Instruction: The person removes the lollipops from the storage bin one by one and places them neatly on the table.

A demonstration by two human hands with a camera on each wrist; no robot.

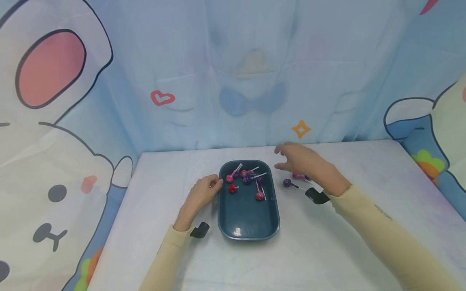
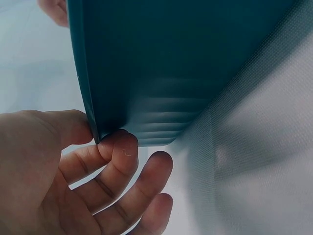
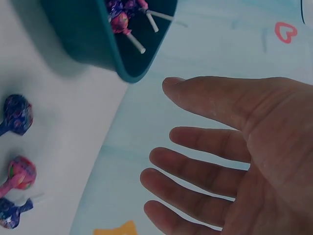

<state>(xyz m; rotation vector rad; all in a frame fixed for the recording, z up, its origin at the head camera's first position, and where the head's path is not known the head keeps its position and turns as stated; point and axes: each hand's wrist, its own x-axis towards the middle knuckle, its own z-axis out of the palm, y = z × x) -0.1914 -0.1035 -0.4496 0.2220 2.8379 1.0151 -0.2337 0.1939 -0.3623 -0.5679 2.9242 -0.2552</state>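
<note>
A dark teal tray [image 1: 247,220] holds several wrapped lollipops toward its far end, among them a red one [image 1: 232,188] and a pink one [image 1: 259,195]. My left hand [image 1: 201,195] is at the tray's left side; in the left wrist view its thumb and index finger pinch the rim [image 2: 93,117], the other fingers loosely bent. Over the table to the right of the tray, my right hand [image 1: 307,163] is raised with nothing in it, its fingers spread apart. Beneath it lie a purple lollipop [image 1: 287,182] and a pink lollipop [image 1: 298,176], partly hidden by the hand.
A white cloth covers the table [image 1: 156,178]. Behind it hangs a light blue curtain [image 1: 251,121] with cartoon prints. The right wrist view shows a blue-wrapped lollipop [image 3: 18,115], a pink one [image 3: 22,172] and another blue one [image 3: 9,214] on the cloth.
</note>
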